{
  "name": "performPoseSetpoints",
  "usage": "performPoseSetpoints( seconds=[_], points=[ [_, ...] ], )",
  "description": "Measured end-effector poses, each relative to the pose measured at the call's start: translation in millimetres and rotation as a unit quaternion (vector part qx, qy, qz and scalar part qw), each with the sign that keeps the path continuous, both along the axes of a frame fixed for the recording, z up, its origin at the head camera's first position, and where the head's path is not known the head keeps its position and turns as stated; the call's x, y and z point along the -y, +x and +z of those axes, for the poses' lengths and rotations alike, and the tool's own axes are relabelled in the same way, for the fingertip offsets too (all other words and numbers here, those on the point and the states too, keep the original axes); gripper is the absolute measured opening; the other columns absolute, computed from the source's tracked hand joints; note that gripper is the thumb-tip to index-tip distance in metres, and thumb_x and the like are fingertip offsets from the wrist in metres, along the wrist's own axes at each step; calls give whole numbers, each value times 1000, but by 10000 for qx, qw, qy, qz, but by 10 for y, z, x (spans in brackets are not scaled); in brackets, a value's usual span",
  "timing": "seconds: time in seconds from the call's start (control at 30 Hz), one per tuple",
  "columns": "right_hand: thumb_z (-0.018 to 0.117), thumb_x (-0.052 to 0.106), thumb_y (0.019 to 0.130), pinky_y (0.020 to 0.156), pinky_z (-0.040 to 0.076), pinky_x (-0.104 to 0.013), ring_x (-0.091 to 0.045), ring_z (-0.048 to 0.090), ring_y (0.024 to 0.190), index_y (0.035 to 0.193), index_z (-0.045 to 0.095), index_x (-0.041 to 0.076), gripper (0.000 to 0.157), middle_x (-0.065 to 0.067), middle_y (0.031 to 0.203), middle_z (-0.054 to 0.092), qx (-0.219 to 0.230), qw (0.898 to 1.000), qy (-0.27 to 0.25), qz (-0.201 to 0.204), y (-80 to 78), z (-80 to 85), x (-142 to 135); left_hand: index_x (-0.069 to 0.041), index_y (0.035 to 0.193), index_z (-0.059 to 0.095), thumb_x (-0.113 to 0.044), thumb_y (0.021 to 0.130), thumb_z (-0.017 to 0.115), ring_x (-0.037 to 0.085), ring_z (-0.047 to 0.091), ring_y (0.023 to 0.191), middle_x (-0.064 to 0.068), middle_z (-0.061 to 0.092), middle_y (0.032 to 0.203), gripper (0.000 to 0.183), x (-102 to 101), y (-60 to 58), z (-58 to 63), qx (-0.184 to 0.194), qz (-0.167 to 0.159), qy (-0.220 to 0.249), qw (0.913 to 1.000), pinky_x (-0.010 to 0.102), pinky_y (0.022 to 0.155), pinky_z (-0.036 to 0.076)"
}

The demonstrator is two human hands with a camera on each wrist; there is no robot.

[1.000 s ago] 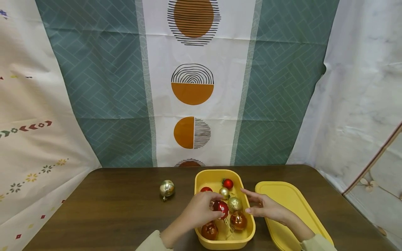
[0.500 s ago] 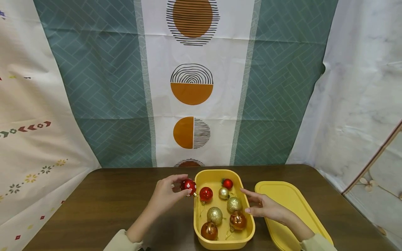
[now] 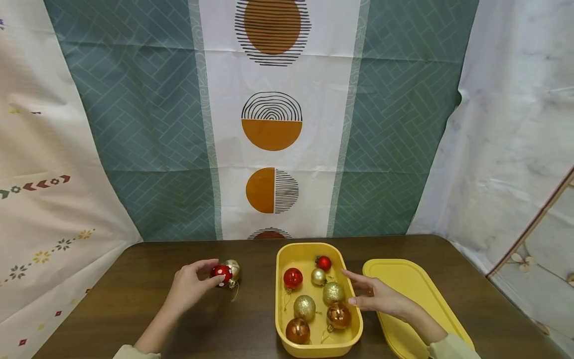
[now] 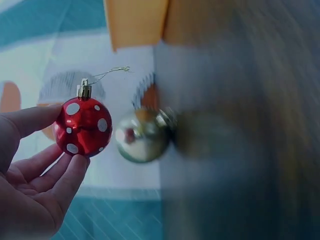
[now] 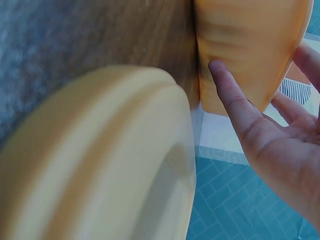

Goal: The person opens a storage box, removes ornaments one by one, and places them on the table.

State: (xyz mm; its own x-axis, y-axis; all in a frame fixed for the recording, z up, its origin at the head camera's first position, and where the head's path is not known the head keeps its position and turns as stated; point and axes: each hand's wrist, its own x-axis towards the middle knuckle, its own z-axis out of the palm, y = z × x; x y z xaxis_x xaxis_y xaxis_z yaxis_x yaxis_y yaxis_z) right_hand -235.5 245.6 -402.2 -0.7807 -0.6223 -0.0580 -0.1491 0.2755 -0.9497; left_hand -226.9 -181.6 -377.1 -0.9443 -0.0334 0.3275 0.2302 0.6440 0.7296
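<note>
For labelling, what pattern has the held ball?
Red ball with white dots, clearest in left wrist view.

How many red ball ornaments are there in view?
3: the left hand holds a shiny red ball with white dots; a shiny plain red ball lies near the left wall inside the rounded yellow box, and a smaller red ball lies near its far end.

One dotted red bauble (image 3: 220, 275) in left hand (image 3: 190, 283), one pale-gold bauble (image 3: 234, 268) just beyond, one yellow box (image 3: 316, 350) left of right hand (image 3: 378, 298), inside two red baubles (image 3: 293, 278), two copper baubles (image 3: 338, 315), three gold baubles (image 3: 304, 307), one yellow lid (image 3: 428, 294) right of that hand
</note>
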Motion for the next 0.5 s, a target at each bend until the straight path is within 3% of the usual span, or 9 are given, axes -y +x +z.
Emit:
performPoseSetpoints(
  seconds=[0.1,0.27,0.5],
  points=[
    [54,16,92,83,48,-46,-42,46,114,144,14,1,68,-42,133,25,-9,10000,17,-25,1,-2,4,2,105,66,-14,72,76,24,65,86,16,67,100,38,120,-12,-65,213,135,-168,9995,29,70,52],
    [54,17,91,82,48,-45,-43,47,113,144,14,1,68,-42,133,26,-46,10000,38,-43,1,-5,5,3,103,66,-16,71,77,26,62,87,15,67,97,39,250,-48,-144,607,225,-454,9969,37,75,49],
    [54,16,92,82,48,-45,-42,46,114,144,15,1,67,-42,134,24,-32,10000,66,-66,4,-8,5,6,101,65,-15,69,78,27,63,85,17,67,94,40,284,-98,-199,979,120,-375,9944,39,73,50]
  ],
)
